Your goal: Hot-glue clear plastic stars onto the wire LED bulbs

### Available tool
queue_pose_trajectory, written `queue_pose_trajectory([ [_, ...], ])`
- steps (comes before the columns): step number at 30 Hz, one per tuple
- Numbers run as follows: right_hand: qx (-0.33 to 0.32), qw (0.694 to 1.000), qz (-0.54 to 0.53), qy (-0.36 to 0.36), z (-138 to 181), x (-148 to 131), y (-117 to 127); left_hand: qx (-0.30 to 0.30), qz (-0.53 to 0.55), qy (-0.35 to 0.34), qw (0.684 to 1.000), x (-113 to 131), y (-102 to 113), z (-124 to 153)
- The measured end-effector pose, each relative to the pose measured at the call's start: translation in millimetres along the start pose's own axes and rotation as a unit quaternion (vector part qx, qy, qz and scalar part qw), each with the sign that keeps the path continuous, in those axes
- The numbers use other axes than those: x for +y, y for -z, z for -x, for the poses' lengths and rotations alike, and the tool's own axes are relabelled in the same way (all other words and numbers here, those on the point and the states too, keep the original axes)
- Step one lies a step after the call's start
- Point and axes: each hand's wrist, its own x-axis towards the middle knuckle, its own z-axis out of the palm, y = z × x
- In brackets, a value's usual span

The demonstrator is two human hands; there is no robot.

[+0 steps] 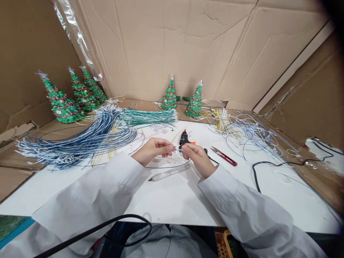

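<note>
Close together over the middle of the white board, my two hands nearly meet. My left hand point(160, 147) pinches a small silvery piece point(174, 148), too small to make out clearly. My right hand point(194, 154) pinches the stripped white end of a thin wire, which touches or lies beside that piece. A dark blue wire point(172, 167) curves below both hands. Just behind my fingertips lies a black glue gun point(184, 138) with an orange tip. A clear pen-like stick point(168, 174) rests on the board in front of my hands.
Red thread snips point(225, 157) lie to the right. Bundles of blue wires point(80, 143), green wires point(150, 117) and yellow wires point(221, 120) line the back, with loose wires point(252, 132) at right. Several small decorated Christmas trees point(64, 104) stand behind. A black cable point(279, 163) crosses the right side.
</note>
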Motion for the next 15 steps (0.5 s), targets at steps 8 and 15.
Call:
queue_pose_trajectory([
  [8, 0.028, 0.986, 0.153, 0.053, 5.5, -3.1, -1.7, 0.025, -0.020, -0.005, 0.999, 0.2, -2.8, 1.4],
  [15, 0.024, 0.975, 0.208, 0.078, 6.7, -1.5, -1.9, 0.016, -0.015, 0.003, 1.000, -0.4, -6.1, 0.6],
])
